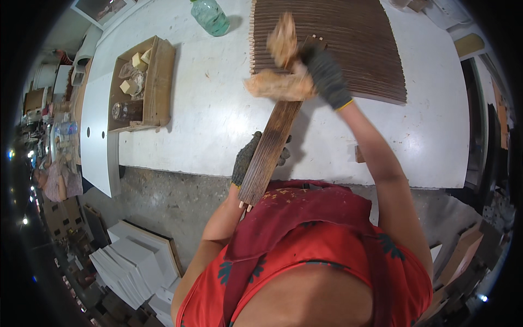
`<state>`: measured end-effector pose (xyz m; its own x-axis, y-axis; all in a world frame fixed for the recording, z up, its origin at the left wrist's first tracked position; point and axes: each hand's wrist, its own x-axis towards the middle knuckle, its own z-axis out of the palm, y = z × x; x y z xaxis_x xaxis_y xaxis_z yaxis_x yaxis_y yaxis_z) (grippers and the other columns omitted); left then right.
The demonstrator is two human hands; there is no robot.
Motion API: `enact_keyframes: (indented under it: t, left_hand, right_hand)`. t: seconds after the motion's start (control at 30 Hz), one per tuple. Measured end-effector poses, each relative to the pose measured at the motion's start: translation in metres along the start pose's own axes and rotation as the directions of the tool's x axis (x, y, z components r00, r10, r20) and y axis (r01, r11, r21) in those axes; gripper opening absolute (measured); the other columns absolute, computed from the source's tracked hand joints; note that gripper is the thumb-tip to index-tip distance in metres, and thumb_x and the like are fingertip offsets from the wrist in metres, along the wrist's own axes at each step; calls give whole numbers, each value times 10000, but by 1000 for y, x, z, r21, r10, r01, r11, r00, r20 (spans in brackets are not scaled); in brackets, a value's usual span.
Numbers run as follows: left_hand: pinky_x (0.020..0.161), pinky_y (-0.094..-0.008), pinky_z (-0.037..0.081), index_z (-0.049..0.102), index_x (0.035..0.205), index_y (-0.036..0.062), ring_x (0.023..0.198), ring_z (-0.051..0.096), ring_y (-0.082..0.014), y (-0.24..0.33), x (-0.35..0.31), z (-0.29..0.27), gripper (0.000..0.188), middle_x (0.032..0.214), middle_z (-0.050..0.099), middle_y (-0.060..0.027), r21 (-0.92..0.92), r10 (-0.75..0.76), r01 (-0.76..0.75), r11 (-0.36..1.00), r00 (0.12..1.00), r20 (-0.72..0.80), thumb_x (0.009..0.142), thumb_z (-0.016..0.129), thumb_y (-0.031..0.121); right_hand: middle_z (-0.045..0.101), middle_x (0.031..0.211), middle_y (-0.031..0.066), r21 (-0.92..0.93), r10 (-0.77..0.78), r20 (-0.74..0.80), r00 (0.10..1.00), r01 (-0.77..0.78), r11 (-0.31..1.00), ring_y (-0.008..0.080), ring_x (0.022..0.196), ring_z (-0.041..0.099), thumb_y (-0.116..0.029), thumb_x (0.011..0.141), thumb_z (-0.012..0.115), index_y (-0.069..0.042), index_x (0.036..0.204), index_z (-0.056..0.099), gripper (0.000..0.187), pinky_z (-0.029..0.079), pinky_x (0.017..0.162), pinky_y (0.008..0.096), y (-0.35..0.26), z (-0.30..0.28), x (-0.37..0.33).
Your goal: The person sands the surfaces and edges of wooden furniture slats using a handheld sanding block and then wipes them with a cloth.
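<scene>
My left hand, in a dark knit glove, grips a bundle of dark-stained wooden slats near its lower end, tilted up and away from me. Small pegs stick out of the bundle's near end. My right hand, also gloved, holds an orange-tan rag pressed on the upper part of the bundle. Behind them a wide layer of similar brown slats lies side by side on the white table.
A greenish glass jar stands at the table's far edge. A shallow wooden box with a jar and small blocks sits at the left. Stacked white panels lie on the floor lower left. Cluttered shelves line the left side.
</scene>
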<state>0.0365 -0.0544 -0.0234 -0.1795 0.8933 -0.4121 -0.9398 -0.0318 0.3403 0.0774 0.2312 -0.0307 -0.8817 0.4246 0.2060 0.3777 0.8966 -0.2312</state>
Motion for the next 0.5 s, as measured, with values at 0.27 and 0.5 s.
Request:
enact_keyframes:
  t: [0.27,0.5]
  left_hand:
    - [749,-279,524,505,1239,-26,931,617,-199,-11,-2,-61,393,1160,585,-142,432,217,-180,884,976,-37,1017,351,259]
    - [747,-272,516,392,1353,-8,923,592,-220,9,-15,-8,468,1220,526,-194,505,103,-61,861,993,-55,1010,373,311]
  right_hand:
    - [475,1358,126,400,-359,-152,921,390,829,288,1277,429,-324,844,623,-96,1338,477,563,328,1056,463,-108,-7,-96]
    - [631,1129,61,350,-211,-157,965,255,902,287,931,625,-164,870,575,-180,1213,571,343,515,828,399,-18,-6,-5]
